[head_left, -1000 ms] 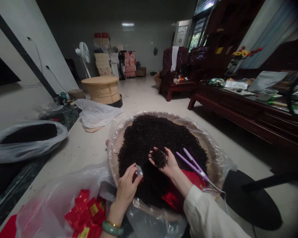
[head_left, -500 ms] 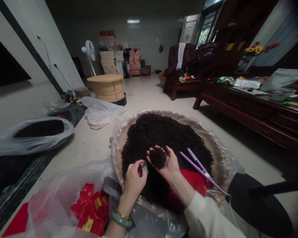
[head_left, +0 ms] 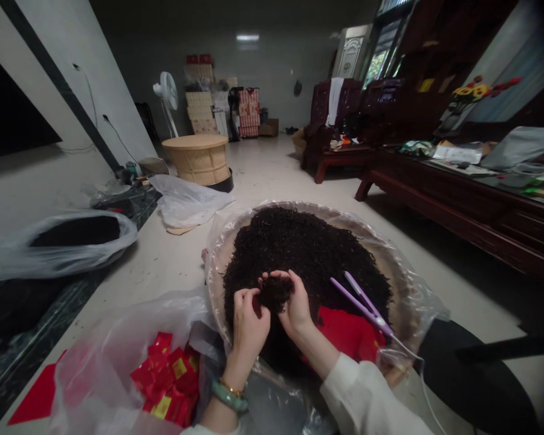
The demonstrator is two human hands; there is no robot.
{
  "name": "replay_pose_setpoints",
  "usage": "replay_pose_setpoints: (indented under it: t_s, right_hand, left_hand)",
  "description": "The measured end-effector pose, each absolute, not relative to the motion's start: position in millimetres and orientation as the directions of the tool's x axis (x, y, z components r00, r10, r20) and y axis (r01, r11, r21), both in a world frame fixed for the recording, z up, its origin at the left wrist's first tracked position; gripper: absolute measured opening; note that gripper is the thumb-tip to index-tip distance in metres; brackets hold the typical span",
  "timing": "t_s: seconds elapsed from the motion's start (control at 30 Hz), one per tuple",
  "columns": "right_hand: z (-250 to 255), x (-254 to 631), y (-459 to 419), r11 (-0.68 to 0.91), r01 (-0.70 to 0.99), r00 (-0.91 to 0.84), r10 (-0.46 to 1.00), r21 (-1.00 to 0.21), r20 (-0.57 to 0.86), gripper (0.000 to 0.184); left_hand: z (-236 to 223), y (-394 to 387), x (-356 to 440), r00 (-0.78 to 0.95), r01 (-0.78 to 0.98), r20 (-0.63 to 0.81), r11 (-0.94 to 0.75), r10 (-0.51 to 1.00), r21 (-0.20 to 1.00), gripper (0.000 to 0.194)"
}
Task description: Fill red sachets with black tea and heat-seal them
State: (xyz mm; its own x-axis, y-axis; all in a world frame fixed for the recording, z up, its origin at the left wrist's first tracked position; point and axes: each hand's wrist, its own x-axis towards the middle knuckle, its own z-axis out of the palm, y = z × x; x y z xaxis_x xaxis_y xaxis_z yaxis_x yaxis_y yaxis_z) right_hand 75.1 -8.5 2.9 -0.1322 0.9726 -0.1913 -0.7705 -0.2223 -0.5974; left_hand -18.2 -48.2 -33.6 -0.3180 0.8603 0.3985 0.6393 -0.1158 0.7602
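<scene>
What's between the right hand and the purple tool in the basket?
In the head view, part of the dark heap shows between the right hand and purple tool; a red item shows lower down.

No text, labels or numbers are legible.

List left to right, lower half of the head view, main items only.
Plastic bag of dark material → red packets → left hand → right hand → purple tong-like tool → black round base
</scene>
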Motion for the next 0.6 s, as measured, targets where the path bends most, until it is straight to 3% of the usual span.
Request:
replay_pose_setpoints:
  t_s: [0.33,0.6]
  right_hand:
    - [-2.8,68.4,-10.6,-0.109,-0.688,-0.017,0.991,-0.718,-0.135,0.029]
    - [-1.5,69.0,-13.5,-0.035,-0.574,0.009,0.999,-0.818,-0.049,0.035]
  left_hand:
    - [-29.0,-44.2,-18.6,-0.302,0.663,0.265,0.003,0.916,0.749,0.041]
    - [-29.6,-44.6,-18.8,-0.341,0.629,0.247,0.025,0.907,0.777,0.043]
